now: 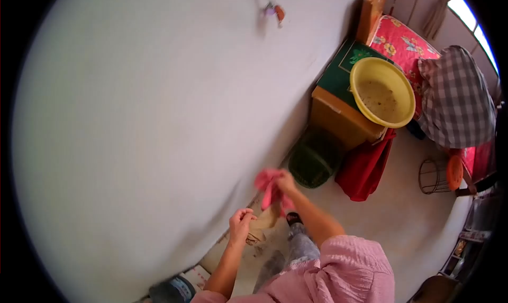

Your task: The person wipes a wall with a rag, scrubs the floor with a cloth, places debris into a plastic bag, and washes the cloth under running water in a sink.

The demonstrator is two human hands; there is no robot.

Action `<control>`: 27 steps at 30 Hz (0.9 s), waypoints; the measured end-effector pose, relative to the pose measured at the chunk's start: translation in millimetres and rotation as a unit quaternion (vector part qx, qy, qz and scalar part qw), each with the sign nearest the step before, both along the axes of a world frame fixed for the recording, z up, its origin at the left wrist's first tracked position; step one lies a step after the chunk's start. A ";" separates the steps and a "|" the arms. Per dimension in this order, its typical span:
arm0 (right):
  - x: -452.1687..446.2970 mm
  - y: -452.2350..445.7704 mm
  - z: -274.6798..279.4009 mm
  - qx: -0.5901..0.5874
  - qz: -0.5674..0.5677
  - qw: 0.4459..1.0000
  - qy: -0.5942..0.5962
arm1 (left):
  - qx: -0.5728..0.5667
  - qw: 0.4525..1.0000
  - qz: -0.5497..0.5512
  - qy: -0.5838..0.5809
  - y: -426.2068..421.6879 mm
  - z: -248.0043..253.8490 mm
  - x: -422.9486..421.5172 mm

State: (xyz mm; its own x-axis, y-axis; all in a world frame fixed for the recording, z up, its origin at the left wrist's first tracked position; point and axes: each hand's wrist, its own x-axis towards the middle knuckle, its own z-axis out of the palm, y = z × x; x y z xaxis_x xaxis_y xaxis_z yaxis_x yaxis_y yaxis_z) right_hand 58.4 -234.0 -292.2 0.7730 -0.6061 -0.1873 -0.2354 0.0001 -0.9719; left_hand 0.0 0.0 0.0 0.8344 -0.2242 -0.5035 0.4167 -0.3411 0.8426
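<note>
Head view: I take the yellow basin (378, 73) as the reference point for all positions. It sits on the green-topped cabinet (338, 70), with dark specks at its bottom. Below and to the left of the basin, well apart from it, the right hand (286, 182) grips a pink cloth (268, 179); the fingers close around bunched fabric, and part of it hangs down. Blur prevents me from confirming whether it is one piece or several. Farther from the basin, the left hand (241, 226) has its fingers curled, next to a tan sheet (267, 219). I cannot tell whether that hand grips the sheet or only overlaps it in my view. Between the basin and the pink cloth stands a dark green bucket (312, 180); a red bag-like item (364, 171) hangs just below the basin. Status: the pink cloth is taken up and under control of one hand, so I rate pickup as complete. Release is not done, and I judge the handling to be at a middle stage. Status of the tan sheet is undetermined. Basin and bucket are not touched by either hand at this moment.
</note>
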 end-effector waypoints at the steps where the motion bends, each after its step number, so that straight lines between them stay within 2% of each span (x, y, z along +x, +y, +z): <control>1: -23.9 15.4 0.6 0.009 0.014 1.000 0.015 | 0.022 1.000 0.012 0.012 4.6 12.0 -14.7; 2: -34.2 -14.3 65.1 0.128 -0.039 0.991 -0.029 | 0.046 0.998 0.025 0.024 12.6 22.4 -32.4; 3: 31.7 -59.9 81.2 0.209 -0.087 0.968 -0.108 | 0.031 0.999 0.039 -0.004 17.3 -24.1 0.7; 4: 39.9 -76.6 85.2 0.202 -0.128 0.960 -0.147 | 0.049 0.998 0.048 -0.001 31.0 -29.1 -11.3; 5: 49.1 -100.1 105.5 0.188 -0.131 0.965 -0.128 | 0.058 0.997 0.056 -0.003 35.6 -38.3 -19.3; 6: 76.2 -105.1 101.6 0.186 -0.126 0.962 -0.156 | 0.050 0.996 0.069 -0.027 50.6 -36.0 -24.6; 9: 118.2 -106.8 116.5 0.188 -0.064 0.973 -0.115 | 0.022 0.994 0.110 0.001 68.6 -51.0 -50.4; 12: 134.6 -25.1 106.8 0.161 0.014 0.986 -0.035 | -0.013 0.989 0.144 0.018 89.8 -68.1 -75.5; 15: 89.5 129.4 103.1 0.103 0.230 0.964 0.088 | -0.039 0.979 0.189 0.062 107.2 -76.1 -107.6; 18: 13.3 232.4 159.8 0.231 0.411 0.872 0.130 | -0.042 0.980 0.184 0.053 122.0 -75.0 -131.1; 19: -17.2 242.2 203.9 0.333 0.438 0.833 0.063 | -0.034 0.984 0.171 0.035 126.1 -71.0 -139.6; 21: -50.4 255.5 234.6 0.481 0.408 0.773 0.073 | -0.039 0.985 0.168 0.015 137.5 -73.5 -159.3; 23: -68.1 253.7 210.6 0.485 0.401 0.775 0.055 | -0.066 0.980 0.186 0.007 153.9 -86.8 -179.2; 24: -73.7 247.3 200.2 0.489 0.397 0.776 0.044 | -0.042 0.981 0.186 0.028 150.9 -76.2 -184.2; 26: -74.7 213.5 199.5 0.486 0.297 0.821 0.048 | 0.010 0.980 0.188 0.069 140.2 -46.3 -187.7; 27: -74.2 190.1 214.2 0.384 0.235 0.892 0.036 | 0.001 0.983 0.172 0.055 135.5 -46.6 -186.0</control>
State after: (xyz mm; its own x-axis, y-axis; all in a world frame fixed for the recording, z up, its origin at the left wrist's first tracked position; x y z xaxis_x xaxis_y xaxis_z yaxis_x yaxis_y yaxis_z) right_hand -15.8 -43.9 -78.0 0.8771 0.1092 -0.4677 -0.4466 0.5437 -0.7106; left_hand -186.0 135.5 -46.6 0.8005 0.0637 -0.5959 0.5973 -0.1657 0.7847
